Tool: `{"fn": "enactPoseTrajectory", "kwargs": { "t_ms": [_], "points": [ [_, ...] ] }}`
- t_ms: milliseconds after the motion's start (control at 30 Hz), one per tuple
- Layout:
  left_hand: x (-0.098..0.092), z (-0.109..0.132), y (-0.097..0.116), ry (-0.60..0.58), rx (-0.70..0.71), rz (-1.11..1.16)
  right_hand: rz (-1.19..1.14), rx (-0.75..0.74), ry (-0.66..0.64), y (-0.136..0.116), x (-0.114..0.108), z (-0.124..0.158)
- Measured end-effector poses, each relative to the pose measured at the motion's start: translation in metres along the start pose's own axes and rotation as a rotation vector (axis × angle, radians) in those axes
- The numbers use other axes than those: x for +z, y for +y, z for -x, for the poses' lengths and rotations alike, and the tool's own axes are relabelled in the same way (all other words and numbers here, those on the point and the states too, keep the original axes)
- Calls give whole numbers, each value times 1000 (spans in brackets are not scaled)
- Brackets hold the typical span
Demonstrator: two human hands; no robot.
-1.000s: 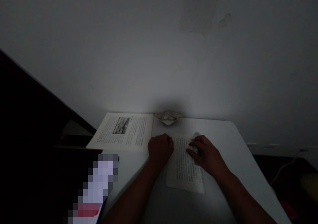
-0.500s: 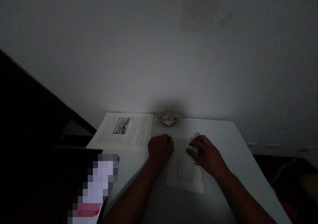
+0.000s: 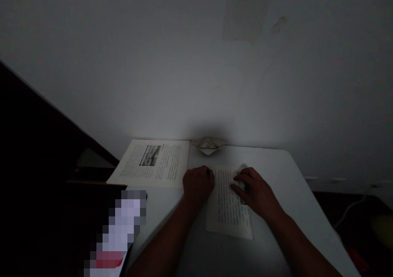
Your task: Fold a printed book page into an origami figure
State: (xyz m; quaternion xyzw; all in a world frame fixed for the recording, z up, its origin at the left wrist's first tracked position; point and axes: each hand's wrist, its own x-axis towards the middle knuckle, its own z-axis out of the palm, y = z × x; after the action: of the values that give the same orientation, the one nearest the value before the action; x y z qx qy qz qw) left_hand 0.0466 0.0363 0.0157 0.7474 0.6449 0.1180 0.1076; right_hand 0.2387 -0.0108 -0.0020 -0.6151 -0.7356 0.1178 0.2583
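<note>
A printed sheet of paper (image 3: 227, 199) lies flat on the white table, its lower edge slightly uneven. My left hand (image 3: 198, 183) rests at the sheet's upper left edge with its fingers curled into a fist; whether they pinch the paper is hidden. Over the right side of the sheet lies my right hand (image 3: 253, 189), thumb and fingers apart, covering part of a dark printed picture. Behind both hands, against the wall, stands a folded paper boat (image 3: 208, 145).
Left of the boat lies a printed page or booklet (image 3: 172, 162) with a picture. A blurred-out phone-like object (image 3: 119, 232) sits at the table's left edge. The wall (image 3: 196, 84) borders the table's back (image 3: 276, 162). A pale cable (image 3: 350, 209) hangs at right.
</note>
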Motion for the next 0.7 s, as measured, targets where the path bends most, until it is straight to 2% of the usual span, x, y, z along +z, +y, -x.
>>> {"fn": "enactPoseTrajectory", "kwargs": {
  "t_ms": [467,700],
  "points": [
    [1,0,-1,12,8,-10,2,0,4,-2,-1,-1],
    [-2,0,2,-24,-23,-7,-7,-10,17,0,0,-1]
  ]
}}
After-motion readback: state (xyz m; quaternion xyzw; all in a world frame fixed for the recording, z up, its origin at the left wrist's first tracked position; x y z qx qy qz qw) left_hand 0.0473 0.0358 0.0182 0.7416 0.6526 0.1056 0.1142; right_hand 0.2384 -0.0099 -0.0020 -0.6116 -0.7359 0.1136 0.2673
